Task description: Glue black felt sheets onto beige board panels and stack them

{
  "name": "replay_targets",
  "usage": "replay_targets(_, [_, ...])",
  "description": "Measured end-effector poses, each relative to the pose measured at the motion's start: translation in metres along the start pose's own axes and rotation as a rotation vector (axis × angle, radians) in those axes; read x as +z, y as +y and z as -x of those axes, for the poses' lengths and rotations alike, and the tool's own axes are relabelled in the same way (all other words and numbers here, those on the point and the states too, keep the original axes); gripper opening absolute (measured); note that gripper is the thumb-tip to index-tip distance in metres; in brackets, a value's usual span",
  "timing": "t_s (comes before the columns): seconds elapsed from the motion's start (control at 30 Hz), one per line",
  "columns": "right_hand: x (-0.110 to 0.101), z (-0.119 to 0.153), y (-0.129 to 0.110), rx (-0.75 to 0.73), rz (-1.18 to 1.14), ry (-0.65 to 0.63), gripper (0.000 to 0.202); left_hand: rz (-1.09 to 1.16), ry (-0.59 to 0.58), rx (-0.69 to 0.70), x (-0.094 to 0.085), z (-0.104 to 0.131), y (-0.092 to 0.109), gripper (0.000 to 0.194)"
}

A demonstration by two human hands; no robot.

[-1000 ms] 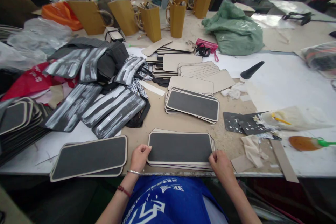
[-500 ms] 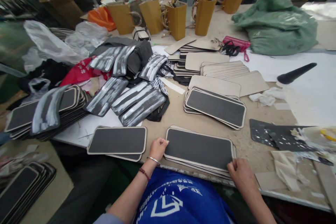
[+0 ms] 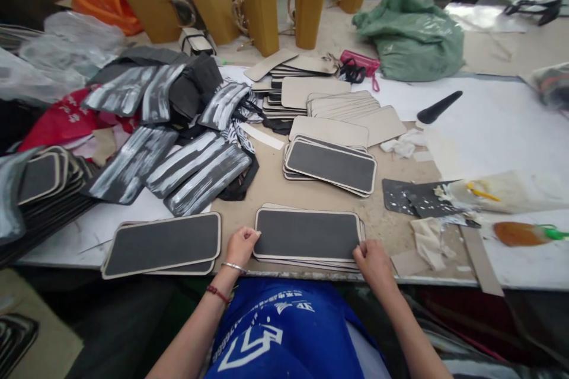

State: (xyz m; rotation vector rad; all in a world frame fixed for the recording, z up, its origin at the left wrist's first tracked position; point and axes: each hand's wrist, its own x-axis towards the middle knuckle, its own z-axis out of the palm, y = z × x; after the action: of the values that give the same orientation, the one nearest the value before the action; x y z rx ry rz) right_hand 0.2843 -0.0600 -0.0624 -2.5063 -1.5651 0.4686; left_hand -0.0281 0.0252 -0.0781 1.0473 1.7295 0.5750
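Observation:
Directly before me lies a short stack topped by a black rectangular panel (image 3: 306, 235) with rounded corners and a beige border. My left hand (image 3: 242, 246) pinches its left edge, thumb and finger together. At the opposite end, my right hand (image 3: 372, 260) has its fingers closed on the right edge near the lower corner. Further panels show beneath, slightly out of line. To the left, another black panel (image 3: 164, 244) rests partly over a second one. Behind, a small pile of like panels (image 3: 331, 164) leans against beige boards (image 3: 329, 130).
White-streaked dark pieces (image 3: 208, 174) are heaped at left. Mustard-coloured containers with handles (image 3: 262, 21) line the back, near a green plastic bag (image 3: 411, 32). On the right are a black tapered tool (image 3: 440, 108), a spattered dark strip (image 3: 411, 195) and an amber bottle (image 3: 520, 234).
The camera view has turned to the right, so everything sits further left. Both hands stay at the two ends of the top panel, which now lies straighter over its stack.

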Motion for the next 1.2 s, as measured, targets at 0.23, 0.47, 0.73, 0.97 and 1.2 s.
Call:
replay_targets(0.23, [0.001,0.003,0.0,0.049,-0.007,0.008,0.022,-0.018,0.0,0.008,0.001,0.001,-0.002,0.035])
replay_targets(0.47, [0.006,0.004,-0.002,0.081,0.034,0.01,0.019,-0.031,0.011,0.007,0.0,0.004,0.005,0.037])
replay_targets(0.73, [0.006,0.002,0.0,0.068,0.048,-0.03,0.016,-0.016,0.043,0.002,0.003,0.006,0.009,0.033])
replay_targets(0.97, [0.01,-0.005,0.007,0.045,0.106,-0.092,0.016,-0.011,0.087,-0.002,0.006,0.005,0.004,0.024])
replay_targets(1.2, [0.005,-0.002,-0.001,0.075,0.169,-0.088,0.01,0.006,0.08,-0.004,0.006,0.007,0.006,0.025])
